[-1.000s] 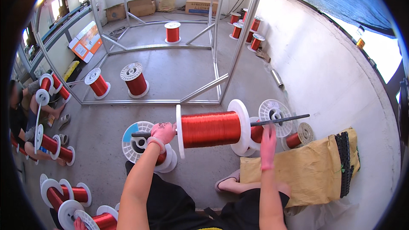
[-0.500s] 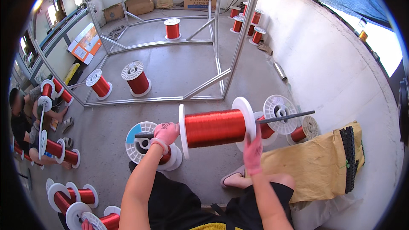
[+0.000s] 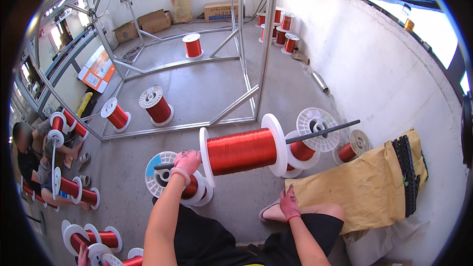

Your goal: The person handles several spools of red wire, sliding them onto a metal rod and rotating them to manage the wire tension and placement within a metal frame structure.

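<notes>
Red wire-wound spool (image 3: 241, 151) is being held up on a dark rod (image 3: 342, 127) — by one hand.
The spool is being carried above the floor (image 3: 227, 199), the rod passing through its white flanges; the left hand (image 3: 186, 162) is being clamped around the rod just beside the left flange. The right hand (image 3: 289, 203) is being held well apart from the rod, near the tan sheet (image 3: 352, 192); whether its fingers are being spread or curled cannot be told. The rod's other end is being shown across a standing spool (image 3: 316, 125), and whether it is being propped there cannot be told either. If it is being borne from one side only, a slackening grip could be causing a tilt — the spool sliding off the free end and its winding being scraped.
</notes>
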Demonstrator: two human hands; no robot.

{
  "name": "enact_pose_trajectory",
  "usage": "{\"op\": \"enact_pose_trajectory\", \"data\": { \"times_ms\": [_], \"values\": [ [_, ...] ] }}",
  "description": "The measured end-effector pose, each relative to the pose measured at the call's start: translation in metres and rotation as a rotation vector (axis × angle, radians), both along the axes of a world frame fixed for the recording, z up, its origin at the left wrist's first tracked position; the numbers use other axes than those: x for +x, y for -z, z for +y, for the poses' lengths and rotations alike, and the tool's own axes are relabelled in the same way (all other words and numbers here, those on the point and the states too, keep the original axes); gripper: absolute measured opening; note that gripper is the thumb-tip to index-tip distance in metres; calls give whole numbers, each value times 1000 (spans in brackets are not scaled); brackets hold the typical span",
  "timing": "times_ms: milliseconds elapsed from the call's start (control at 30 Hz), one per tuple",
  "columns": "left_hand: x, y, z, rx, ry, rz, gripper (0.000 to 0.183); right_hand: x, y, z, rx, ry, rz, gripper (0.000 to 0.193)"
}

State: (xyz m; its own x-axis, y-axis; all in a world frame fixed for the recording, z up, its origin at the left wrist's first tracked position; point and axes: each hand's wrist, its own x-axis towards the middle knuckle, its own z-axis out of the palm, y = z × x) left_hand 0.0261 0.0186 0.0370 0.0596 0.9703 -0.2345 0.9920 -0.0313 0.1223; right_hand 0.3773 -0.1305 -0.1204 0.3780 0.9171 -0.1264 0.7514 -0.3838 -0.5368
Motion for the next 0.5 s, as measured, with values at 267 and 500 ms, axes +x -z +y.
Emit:
{"op": "enact_pose_trajectory", "data": {
  "times_ms": [267, 500],
  "values": [
    [-2, 1, -1, 39, 106, 62, 44, 19, 32, -11, -17, -62, -27, 47],
    [-4, 9, 3, 11, -28, -39, 53, 7, -151, 50, 561, 123, 526, 45]
  ]
}}
